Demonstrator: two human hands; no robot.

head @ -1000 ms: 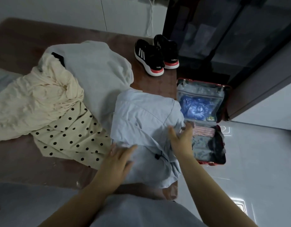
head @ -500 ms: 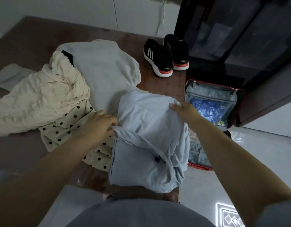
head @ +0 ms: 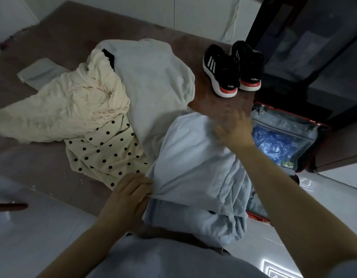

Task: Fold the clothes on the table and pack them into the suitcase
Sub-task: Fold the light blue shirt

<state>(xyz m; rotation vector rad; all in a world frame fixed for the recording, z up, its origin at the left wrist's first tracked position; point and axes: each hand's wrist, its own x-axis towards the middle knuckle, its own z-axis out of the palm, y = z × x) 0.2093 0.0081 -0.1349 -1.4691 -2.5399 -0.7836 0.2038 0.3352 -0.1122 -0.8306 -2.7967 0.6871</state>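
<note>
The surface [head: 53, 47] fills the left of the frame. The blue shirt [head: 193, 167] lies half folded at its lower right corner, reaching past the edge toward the open suitcase [head: 284, 125] at right. The left hand [head: 129, 195] pinches the shirt's left fold with curled fingers. The right hand [head: 233, 131] lies on its top, fingers too blurred to tell. It seems better to press the fold flat first, then carry it right, where there is open room.

On the table [head: 53, 167] lie clothes [head: 149, 87] — shoes [head: 231, 69] behind them (far corner); suitcase [head: 284, 121] on the floor [head: 334, 193], right.
</note>
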